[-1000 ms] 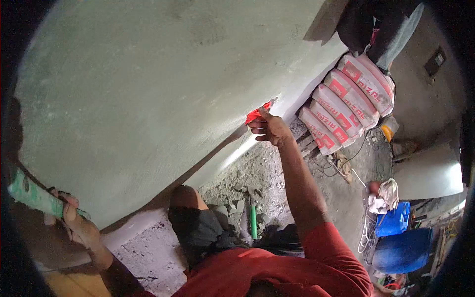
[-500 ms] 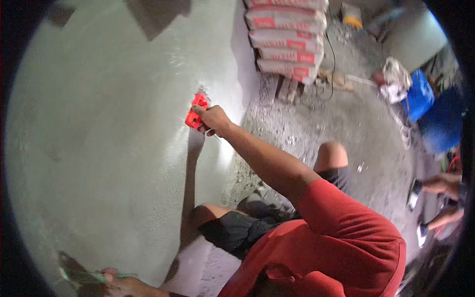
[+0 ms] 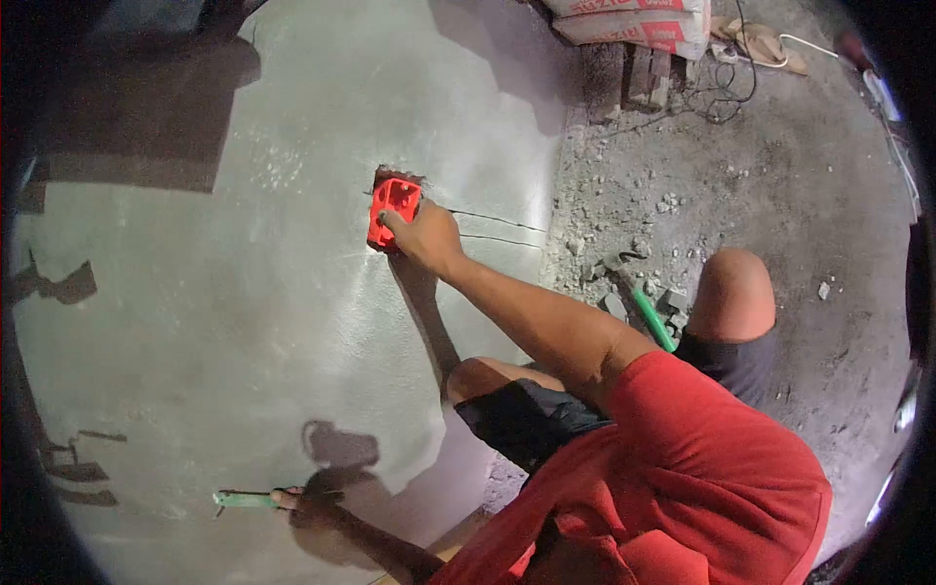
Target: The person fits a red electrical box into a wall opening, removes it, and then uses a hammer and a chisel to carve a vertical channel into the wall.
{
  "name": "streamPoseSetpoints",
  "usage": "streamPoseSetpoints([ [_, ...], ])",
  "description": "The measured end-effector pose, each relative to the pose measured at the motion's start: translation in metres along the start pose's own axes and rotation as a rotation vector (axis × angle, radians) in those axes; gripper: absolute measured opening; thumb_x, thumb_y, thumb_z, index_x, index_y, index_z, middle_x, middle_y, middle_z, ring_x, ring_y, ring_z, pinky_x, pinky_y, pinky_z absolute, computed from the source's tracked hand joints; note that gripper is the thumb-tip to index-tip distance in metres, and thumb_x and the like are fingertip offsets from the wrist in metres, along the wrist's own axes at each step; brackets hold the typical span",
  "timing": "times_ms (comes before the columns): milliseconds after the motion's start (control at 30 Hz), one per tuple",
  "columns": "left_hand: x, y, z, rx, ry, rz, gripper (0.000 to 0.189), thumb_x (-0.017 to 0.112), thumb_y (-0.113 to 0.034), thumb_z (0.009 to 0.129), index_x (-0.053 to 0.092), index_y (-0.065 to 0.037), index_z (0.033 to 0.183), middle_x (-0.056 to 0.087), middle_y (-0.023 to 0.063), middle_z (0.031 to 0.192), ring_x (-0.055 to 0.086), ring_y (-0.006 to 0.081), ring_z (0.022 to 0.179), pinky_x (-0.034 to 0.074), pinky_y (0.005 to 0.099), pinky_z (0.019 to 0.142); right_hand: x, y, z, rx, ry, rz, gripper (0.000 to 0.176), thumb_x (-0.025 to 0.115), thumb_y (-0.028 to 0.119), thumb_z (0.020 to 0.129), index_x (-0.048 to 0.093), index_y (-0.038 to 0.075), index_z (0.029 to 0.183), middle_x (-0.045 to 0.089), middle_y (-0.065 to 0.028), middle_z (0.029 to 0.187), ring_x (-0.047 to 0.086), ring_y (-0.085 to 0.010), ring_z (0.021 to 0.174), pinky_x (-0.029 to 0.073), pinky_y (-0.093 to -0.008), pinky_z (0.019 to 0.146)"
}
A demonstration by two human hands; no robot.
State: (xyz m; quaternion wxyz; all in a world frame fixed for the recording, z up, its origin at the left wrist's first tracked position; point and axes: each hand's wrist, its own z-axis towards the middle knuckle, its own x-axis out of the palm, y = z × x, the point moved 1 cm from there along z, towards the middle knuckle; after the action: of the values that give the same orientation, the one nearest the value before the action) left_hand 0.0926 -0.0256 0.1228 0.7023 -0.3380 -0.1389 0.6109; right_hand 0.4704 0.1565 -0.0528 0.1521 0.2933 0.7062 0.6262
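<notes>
My right hand (image 3: pixel 429 239) grips a red plastic electrical box (image 3: pixel 400 192), with the thumb inside its open front. The box is at a rough-edged rectangular recess (image 3: pixel 387 174) in the smooth grey wall (image 3: pixel 292 322), and dark broken edges show around it. Two thin cut lines (image 3: pixel 497 219) run from the recess across the wall to the floor. At the lower left, my left hand (image 3: pixel 302 505) is closed around a slim green-handled tool (image 3: pixel 249 500) in front of the wall. Its exact kind is hard to make out.
A green-handled claw hammer (image 3: pixel 651 317) lies on the floor (image 3: pixel 829 195) among rubble (image 3: pixel 614 307) near my bent knee (image 3: pixel 736 292). Stacked cement bags (image 3: pixel 634 24) rest on blocks (image 3: pixel 648 78) at the top. A dark cable (image 3: pixel 726 102) curls on the floor beside them.
The red box has moved over the recess, covering most of it. My left hand and the green tool have swung into fuller view. The view has shifted, bringing the hammer into sight.
</notes>
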Motion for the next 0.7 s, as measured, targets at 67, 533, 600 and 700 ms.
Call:
streamPoseSetpoints([
  [67, 0.004, 0.006, 0.003, 0.015, -0.015, 0.014, 0.053, 0.053, -0.047, 0.098, 0.057, 0.005, 0.11, 0.053, 0.0089, 0.08, 0.052, 0.018, 0.072, 0.046, 0.0331, 0.061, -0.005, 0.001, -0.002, -0.025, -0.003, 0.055, 0.057, 0.066, 0.048, 0.079, 0.065, -0.007, 0.096, 0.068, -0.0268, 0.09, 0.068, -0.0398, 0.088, 0.053, -0.0437, 0.08],
  [533, 0.012, 0.021, 0.015, 0.225, -0.1, 0.034, 0.057, 0.054, -0.046, 0.097, 0.053, 0.008, 0.113, 0.06, 0.0208, 0.089, 0.058, 0.0305, 0.076, 0.049, 0.0403, 0.064, -0.011, 0.003, -0.006, -0.044, 0.002, 0.117, 0.06, 0.065, 0.044, 0.078, 0.061, -0.01, 0.102, 0.067, -0.028, 0.091, 0.066, -0.042, 0.087, 0.052, -0.0455, 0.081],
  [600, 0.011, 0.028, 0.019, 0.257, -0.099, 0.065, 0.058, 0.053, -0.047, 0.097, 0.052, 0.008, 0.116, 0.06, 0.0218, 0.092, 0.059, 0.0315, 0.079, 0.049, 0.0411, 0.066, -0.009, 0.001, -0.002, 0.003, 0.029, 0.044, 0.056, 0.064, 0.043, 0.078, 0.062, -0.008, 0.101, 0.067, -0.0282, 0.092, 0.066, -0.0431, 0.086, 0.052, -0.047, 0.08],
  [700, 0.009, 0.03, 0.019, 0.26, -0.084, 0.092, 0.06, 0.053, -0.047, 0.097, 0.05, 0.008, 0.121, 0.061, 0.023, 0.097, 0.06, 0.0327, 0.081, 0.05, 0.0416, 0.068, -0.004, -0.001, 0.004, -0.038, 0.036, 0.04, 0.054, 0.063, 0.042, 0.077, 0.063, -0.008, 0.098, 0.067, -0.0289, 0.091, 0.066, -0.0442, 0.086, 0.052, -0.0479, 0.08],
])
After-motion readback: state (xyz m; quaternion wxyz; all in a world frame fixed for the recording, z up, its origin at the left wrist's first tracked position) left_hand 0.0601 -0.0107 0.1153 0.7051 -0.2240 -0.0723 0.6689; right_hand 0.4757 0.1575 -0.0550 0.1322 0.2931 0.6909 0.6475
